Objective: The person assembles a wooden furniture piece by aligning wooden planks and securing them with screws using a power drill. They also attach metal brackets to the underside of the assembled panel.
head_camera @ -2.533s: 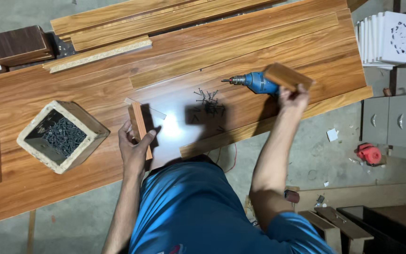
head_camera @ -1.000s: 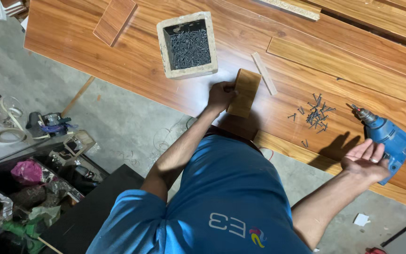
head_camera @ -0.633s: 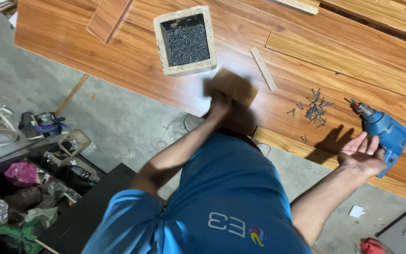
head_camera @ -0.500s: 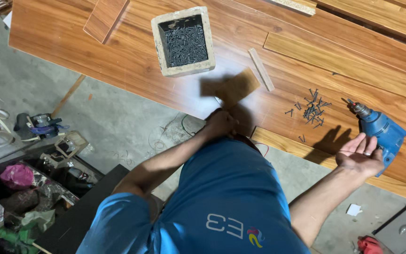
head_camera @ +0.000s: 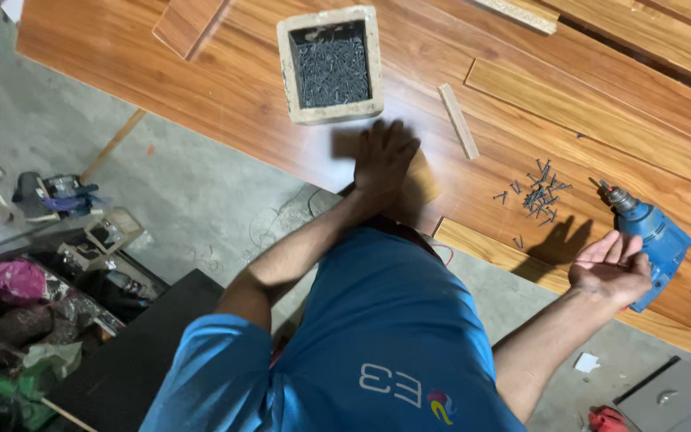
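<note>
Head view: small flat brown wooden block (head_camera: 424, 178), judged light and rigid, is pressed under left hand (head_camera: 383, 156), fingers together, edges graspable; right hand (head_camera: 611, 266) is loosely spread beside blue electric drill (head_camera: 654, 238).

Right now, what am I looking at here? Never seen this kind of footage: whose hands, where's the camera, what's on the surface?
There is no machine: a person in a blue shirt works with bare hands, and the single picture comes from a camera worn on their head, looking down.

The surface is a large reddish-brown wooden panel lying over a grey concrete floor. On it stand a square pale box full of dark screws, a thin loose wooden strip and a small scatter of loose screws.

The left hand lies flat, palm down, on a small wooden block near the box; it presses rather than grips. The right hand is open, palm up, beside a blue power drill resting on the panel, and holds nothing.
</note>
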